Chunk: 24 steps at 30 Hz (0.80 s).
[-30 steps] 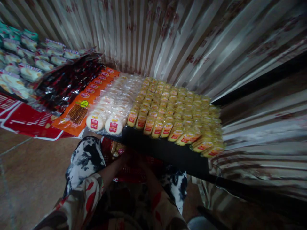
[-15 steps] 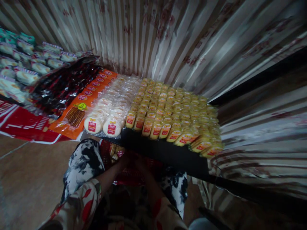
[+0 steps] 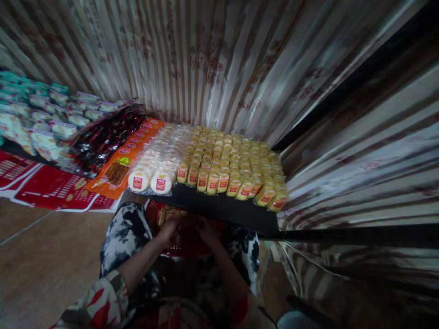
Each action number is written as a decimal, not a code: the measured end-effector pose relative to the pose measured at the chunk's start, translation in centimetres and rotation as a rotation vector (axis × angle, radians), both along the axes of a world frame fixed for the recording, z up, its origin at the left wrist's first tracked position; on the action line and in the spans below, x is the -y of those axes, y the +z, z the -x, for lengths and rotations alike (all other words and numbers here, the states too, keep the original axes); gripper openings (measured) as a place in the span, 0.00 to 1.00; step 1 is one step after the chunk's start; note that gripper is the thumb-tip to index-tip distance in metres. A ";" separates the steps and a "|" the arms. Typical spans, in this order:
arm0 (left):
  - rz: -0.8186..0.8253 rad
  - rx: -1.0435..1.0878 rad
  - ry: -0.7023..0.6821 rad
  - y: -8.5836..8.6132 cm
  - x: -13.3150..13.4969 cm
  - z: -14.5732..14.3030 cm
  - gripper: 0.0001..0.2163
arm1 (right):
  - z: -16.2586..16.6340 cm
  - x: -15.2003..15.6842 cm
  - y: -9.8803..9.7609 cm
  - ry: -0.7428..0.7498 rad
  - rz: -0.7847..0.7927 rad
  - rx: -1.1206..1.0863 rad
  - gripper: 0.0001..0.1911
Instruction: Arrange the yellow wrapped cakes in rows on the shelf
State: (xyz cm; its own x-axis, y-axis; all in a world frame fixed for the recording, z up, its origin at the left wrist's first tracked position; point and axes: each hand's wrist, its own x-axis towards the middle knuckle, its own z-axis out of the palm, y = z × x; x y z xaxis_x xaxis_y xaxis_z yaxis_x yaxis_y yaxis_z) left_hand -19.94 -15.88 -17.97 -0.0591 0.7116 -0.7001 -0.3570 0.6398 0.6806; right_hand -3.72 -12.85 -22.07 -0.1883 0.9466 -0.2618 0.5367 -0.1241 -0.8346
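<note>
Between my knees stands a red plastic basket [image 3: 185, 250] with small gold-wrapped packets [image 3: 169, 214] in its left part. My left hand [image 3: 170, 230] is over the basket, just beside these packets. Close to it on the right, my right hand [image 3: 206, 230] also reaches into the basket. Shadow and the shelf edge hide the fingers of both hands, so I cannot make out whether they hold anything. Right above them, on the black shelf [image 3: 222, 206], are rows of yellow packaged cakes [image 3: 212, 180] and white round wrapped crackers [image 3: 161, 182].
Left along the shelf lie an orange snack bag [image 3: 116, 171], dark red-black packets [image 3: 106, 137] and white-and-green packs [image 3: 44, 119]. Red printed sheeting [image 3: 58, 185] hangs below them. A striped curtain [image 3: 192, 59] closes off the back and right, with a black bar [image 3: 336, 82] across it.
The view has shifted, so the shelf and goods sit differently in the picture. My hands stay at the basket; the left one shows more clearly now, near the gold packets.
</note>
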 end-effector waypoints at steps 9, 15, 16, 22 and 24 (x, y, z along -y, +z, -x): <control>0.126 0.040 -0.091 4.6 1.6 0.3 0.15 | -1.1 2.5 4.1 0.073 0.030 -0.228 0.18; -0.033 0.050 -0.249 7.1 2.2 0.2 0.18 | -2.0 3.6 6.4 0.065 0.089 -0.365 0.19; -0.074 0.028 -0.261 7.4 2.2 0.0 0.17 | -2.1 3.7 6.8 0.056 0.108 -0.397 0.20; -0.254 -0.211 -0.352 9.1 1.9 -1.7 0.11 | -2.8 4.7 8.8 -0.044 0.117 -0.479 0.19; -0.296 -0.282 -0.368 9.7 1.6 -2.4 0.11 | -3.1 5.1 9.2 -0.061 0.073 -0.445 0.19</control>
